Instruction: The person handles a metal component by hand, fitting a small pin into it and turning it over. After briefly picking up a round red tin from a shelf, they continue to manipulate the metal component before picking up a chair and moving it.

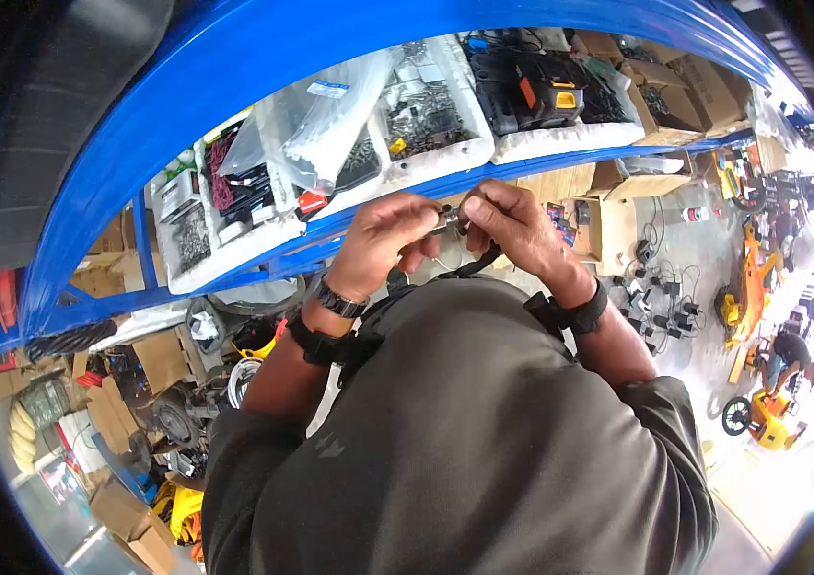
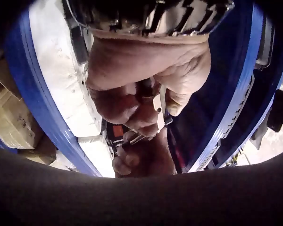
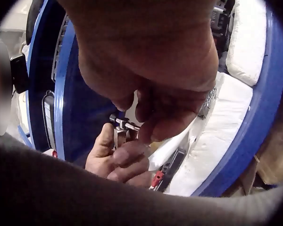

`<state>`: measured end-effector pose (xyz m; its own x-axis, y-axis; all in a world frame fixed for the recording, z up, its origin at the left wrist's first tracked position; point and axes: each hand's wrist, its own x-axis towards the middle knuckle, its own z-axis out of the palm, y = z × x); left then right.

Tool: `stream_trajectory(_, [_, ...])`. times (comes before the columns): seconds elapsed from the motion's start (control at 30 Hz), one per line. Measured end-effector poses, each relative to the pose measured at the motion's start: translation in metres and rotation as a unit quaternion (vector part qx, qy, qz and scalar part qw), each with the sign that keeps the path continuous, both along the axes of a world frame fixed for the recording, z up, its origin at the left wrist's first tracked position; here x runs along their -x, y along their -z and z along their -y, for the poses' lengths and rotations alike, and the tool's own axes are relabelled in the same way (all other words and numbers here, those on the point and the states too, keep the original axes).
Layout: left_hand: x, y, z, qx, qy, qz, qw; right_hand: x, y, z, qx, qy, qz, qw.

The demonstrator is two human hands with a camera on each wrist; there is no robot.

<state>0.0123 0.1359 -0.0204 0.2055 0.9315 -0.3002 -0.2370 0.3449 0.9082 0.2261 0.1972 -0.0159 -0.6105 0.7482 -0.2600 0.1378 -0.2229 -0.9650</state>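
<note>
Both hands meet in front of the chest over a small metal assembly [image 1: 447,220]. My left hand [image 1: 378,244] pinches a small flat metal bracket with a hole [image 2: 159,112] between thumb and fingers. Opposite it, the fingers of my right hand [image 1: 519,230] are curled at a short shiny metal rod with a dark end [image 3: 125,123], which lies across the bracket in the right wrist view. The fingertips of the two hands almost meet. Part of the rod is hidden behind the right fingers.
A blue shelf rack [image 1: 330,226] stands right in front, with white foam trays [image 1: 469,151] of small metal parts and a black tool case [image 1: 527,91]. Cardboard boxes [image 1: 124,412] are at the left. Black adapters [image 1: 661,311] and a crouching person [image 1: 790,359] are on the right.
</note>
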Motion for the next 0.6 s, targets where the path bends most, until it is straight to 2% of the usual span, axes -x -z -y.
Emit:
stream_trajectory(0.03, [0.000, 0.001, 0.001, -0.005, -0.003, 0.034, 0.999, -0.001, 0.006, 0.000, -0.013, -0.004, -0.005, 1.000])
stream_trajectory(0.13, [0.001, 0.005, 0.000, -0.013, 0.017, 0.034, 0.999, -0.002, 0.006, -0.003, -0.007, -0.031, -0.020, 0.999])
stream_trajectory(0.33, [0.000, -0.002, -0.002, -0.105, 0.040, -0.090, 0.990, -0.002, 0.004, -0.004, 0.048, -0.052, -0.073, 0.995])
stream_trajectory(0.43, [-0.012, -0.015, -0.001, -0.156, 0.018, -0.080, 0.984, -0.001, 0.005, -0.006, 0.050, -0.056, -0.090, 0.993])
stream_trajectory(0.6, [-0.006, -0.004, 0.002, -0.084, 0.010, -0.051, 0.995, 0.000, 0.007, -0.008, -0.010, -0.031, -0.107, 0.994])
